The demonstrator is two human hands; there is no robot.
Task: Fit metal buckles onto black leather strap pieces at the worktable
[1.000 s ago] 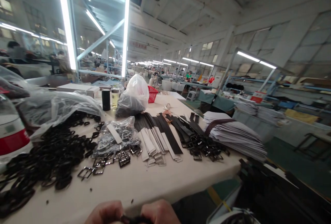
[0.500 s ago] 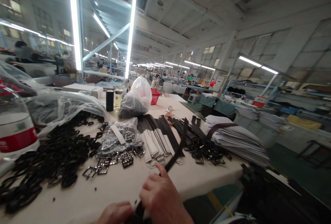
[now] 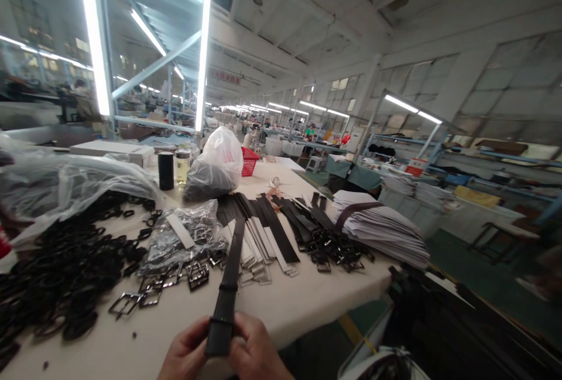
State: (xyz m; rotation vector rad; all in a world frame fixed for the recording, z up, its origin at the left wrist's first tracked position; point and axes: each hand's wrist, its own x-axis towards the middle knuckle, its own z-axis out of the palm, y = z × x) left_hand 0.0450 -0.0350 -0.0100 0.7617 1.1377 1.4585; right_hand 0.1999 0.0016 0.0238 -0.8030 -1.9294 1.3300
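Observation:
A black strap (image 3: 229, 274) points up and away from me over the near edge of the table. Two narrow loops go round it, and its near end is folded into a thick end. My left hand (image 3: 187, 348) grips this end from the left, fingers curled. From the right, my right hand (image 3: 257, 345) pinches the same end. Just beyond lie several metal buckles (image 3: 197, 277) and a plastic bag of buckles (image 3: 182, 239). White-ended straps (image 3: 252, 248) lie behind the held strap. A heap of black loops (image 3: 79, 263) covers the table's left side.
Straps with buckles (image 3: 336, 251) lie right of centre beside a banded stack of pale sheets (image 3: 381, 225). Farther back stand a black cylinder (image 3: 165, 170), a jar of yellowish liquid (image 3: 182, 166), a filled plastic bag (image 3: 215, 166) and a red basket (image 3: 249, 161). Dark material (image 3: 461, 327) lies below right.
The strap has swung from leaning right to nearly upright, its folded end and loops now showing. My right hand has moved down and left, closer to my left hand. The view has turned right.

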